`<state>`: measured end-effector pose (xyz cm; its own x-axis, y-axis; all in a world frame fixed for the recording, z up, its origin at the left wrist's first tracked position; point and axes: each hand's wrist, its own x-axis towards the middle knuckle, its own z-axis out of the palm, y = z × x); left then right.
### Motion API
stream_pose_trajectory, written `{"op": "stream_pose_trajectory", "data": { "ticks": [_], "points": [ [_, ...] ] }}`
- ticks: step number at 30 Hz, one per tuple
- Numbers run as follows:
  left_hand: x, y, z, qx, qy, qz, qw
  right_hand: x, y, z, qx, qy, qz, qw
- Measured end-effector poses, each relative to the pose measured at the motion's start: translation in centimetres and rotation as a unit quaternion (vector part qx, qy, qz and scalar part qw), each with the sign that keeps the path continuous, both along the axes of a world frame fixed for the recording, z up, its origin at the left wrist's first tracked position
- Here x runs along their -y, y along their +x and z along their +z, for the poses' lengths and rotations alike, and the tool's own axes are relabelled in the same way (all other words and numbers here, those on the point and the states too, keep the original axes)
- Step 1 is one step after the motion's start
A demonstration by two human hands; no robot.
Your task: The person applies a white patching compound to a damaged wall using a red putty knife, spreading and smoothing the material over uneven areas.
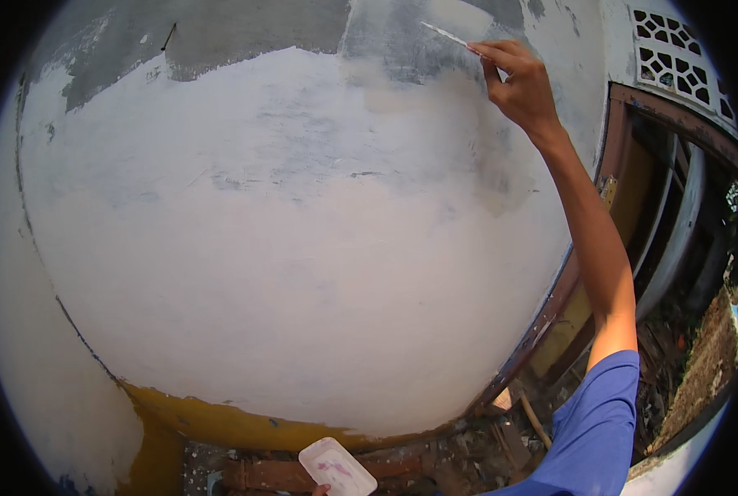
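Observation:
My right hand (519, 87) is raised at the upper right, its fingers closed round a putty knife (446, 33). The knife's thin blade, pale with filler, is at the grey upper part of the wall (303, 256), beside a fresh whitish patch (460, 15). Low in the picture, the fingertips of my left hand (322, 490) grip the edge of a shallow white plastic tray (321, 449). A smear of pinkish-white filler lies in the tray. Most of the left hand is cut off by the lower edge.
A nail-like piece (169, 37) sticks out of the wall at the upper left. Mustard-yellow paint (220, 420) runs along the wall's foot. To the right stand a brown door frame (621, 132) and a patterned vent block (671, 54). Planks and debris (501, 446) litter the floor.

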<state>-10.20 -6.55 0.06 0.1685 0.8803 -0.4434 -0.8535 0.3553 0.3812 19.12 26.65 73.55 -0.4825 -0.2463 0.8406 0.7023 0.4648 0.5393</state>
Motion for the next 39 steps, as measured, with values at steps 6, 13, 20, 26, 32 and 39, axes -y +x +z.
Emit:
{"op": "stream_pose_trajectory", "data": {
  "ticks": [6,13,20,26,32,39],
  "points": [
    [-0.5,1.7,-0.1,-0.012,0.012,-0.031,0.999,-1.7,2.3,10.0,-0.098,0.027,-0.077,0.992],
    [1.2,1.0,-0.4,-0.041,0.006,-0.012,0.999,-0.6,-1.2,-7.1,0.038,-0.062,-0.085,0.994],
    [0.6,3.3,-0.2,-0.047,0.026,-0.031,0.998,0.0,-0.7,0.5,-0.009,0.053,-0.03,0.998],
    [1.1,3.0,-0.2,-0.069,0.033,-0.017,0.997,-3.6,-6.4,-5.2,0.048,0.087,-0.183,0.978],
    [1.8,2.4,0.1,-0.094,0.038,0.008,0.995,1.4,-3.8,-3.7,-0.017,-0.021,-0.023,0.999],
    [2.7,4.4,-0.2,-0.099,0.042,-0.008,0.994,-2.9,0.2,7.9,-0.078,0.077,-0.106,0.988]
  ]
}}
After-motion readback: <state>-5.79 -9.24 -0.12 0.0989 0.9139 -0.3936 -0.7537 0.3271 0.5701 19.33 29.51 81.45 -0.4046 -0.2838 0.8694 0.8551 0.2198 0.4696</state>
